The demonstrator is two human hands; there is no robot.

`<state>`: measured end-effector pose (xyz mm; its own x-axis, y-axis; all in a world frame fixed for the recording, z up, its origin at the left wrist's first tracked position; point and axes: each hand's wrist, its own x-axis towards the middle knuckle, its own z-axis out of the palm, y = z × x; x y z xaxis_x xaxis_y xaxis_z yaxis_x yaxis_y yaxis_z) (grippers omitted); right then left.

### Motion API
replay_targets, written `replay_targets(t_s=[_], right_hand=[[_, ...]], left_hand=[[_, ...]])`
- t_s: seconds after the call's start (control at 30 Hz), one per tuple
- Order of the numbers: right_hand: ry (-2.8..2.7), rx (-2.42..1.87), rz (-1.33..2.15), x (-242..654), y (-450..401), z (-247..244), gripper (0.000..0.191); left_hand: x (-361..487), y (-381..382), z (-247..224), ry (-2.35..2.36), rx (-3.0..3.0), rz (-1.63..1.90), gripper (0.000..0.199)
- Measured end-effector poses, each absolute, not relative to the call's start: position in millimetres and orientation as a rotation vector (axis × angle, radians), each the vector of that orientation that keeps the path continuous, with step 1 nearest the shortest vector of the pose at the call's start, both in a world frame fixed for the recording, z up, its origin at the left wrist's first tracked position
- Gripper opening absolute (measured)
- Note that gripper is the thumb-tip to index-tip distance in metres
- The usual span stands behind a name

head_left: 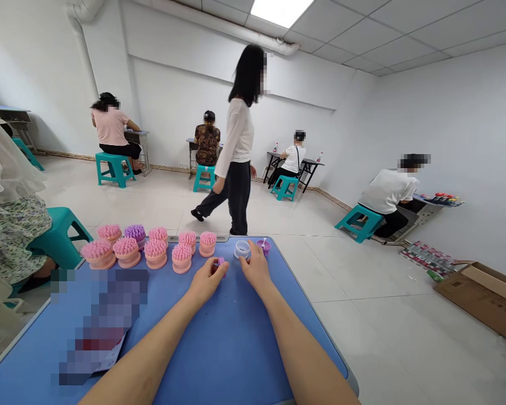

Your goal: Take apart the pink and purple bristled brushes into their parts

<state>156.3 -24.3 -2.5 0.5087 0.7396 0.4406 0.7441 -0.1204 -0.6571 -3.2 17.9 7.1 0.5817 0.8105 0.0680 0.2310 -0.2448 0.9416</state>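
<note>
Bench: a blue-topped bench (236, 349) with a grey rim, the landmark for everything below, fills the lower middle of the view.

Cardboard box: an open cardboard box (484, 301) sits on the floor well to the right of the bench; its contents do not show.

Seated person: a seated person (8, 225) in a floral skirt sits on a teal stool (61, 239) just beside the bench's left end.

Walking person: a person in a white top (237, 138) walks past, beyond the far edge of the bench.

Blurred packet: a pixelated packet (101, 320) lies on the left of the bench; what it holds is too blurred to tell.

Brushes: seven pink silicone brushes (156, 253) and one purple-bristled brush (135, 233) stand upright on pink bases along the far left of the bench.

Clear tub: a small clear round tub (242, 249) stands near the far edge of the bench, its contents too faint to tell.

Purple cup: a small purple cup (263, 247) stands just right of that tub, with a pale stick rising from it.

Left hand (203, 279): its fingers (214, 268) are clenched around a small purple piece (221, 266), held just above the bench.

Right hand (255, 267): its fingers (250, 249) are released, holding nothing visible, and lie just before the clear tub.
</note>
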Motion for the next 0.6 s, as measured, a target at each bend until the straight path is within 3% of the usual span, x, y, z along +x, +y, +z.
replay_targets(t_s=[0.2, 0.37, 0.6], right_hand=[[-1.290, -1.794, -0.057, 139, -42, 21, 0.038], [-1.431, -1.743, 0.118, 125, -48, 33, 0.019], [-1.626, -1.701, 0.255, 114, -48, 33, 0.013]], left_hand=[[-1, 19, 3, 0.794, 1.736, 0.724, 0.043], [0, 22, -1, 0.780, 1.679, 0.766, 0.052], [1, 23, -3, 0.807, 1.631, 0.851, 0.046]])
